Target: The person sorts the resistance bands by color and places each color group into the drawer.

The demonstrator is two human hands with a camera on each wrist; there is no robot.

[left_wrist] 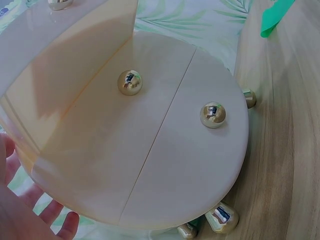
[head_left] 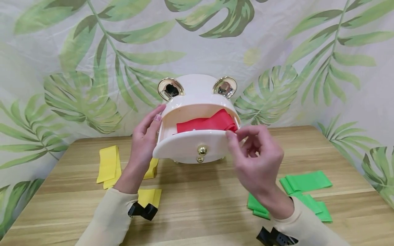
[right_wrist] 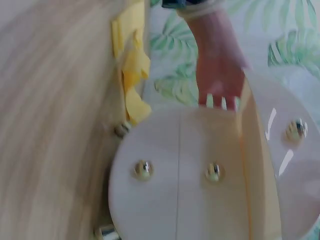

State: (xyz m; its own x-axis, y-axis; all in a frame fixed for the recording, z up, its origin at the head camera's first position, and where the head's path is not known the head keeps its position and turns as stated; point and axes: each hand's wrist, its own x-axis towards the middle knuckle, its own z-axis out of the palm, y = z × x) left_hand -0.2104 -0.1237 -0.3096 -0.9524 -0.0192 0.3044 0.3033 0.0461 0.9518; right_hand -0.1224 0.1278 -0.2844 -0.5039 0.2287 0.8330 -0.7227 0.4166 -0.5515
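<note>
A white rounded box [head_left: 198, 90] with two gold ring-shaped eyes stands on the table, its curved drawer front [head_left: 181, 145] pulled out. Inside the drawer lies a folded red band [head_left: 203, 123], raised at its right end. My left hand [head_left: 144, 131] rests against the box's left side, fingers extended and thumb near the front. My right hand [head_left: 258, 152] has thumb and index finger pinched at the red band's right end, close over the drawer's top edge. Its other fingers are curled. In the left wrist view the left fingers [left_wrist: 50, 212] lie along the box's rounded edge.
Folded yellow bands [head_left: 107, 164] lie on the left of the wooden table [head_left: 191, 205], partly behind the left forearm. Green bands [head_left: 311, 181] lie on the right, near the right wrist. A leaf-patterned cloth [head_left: 135, 44] hangs behind the table.
</note>
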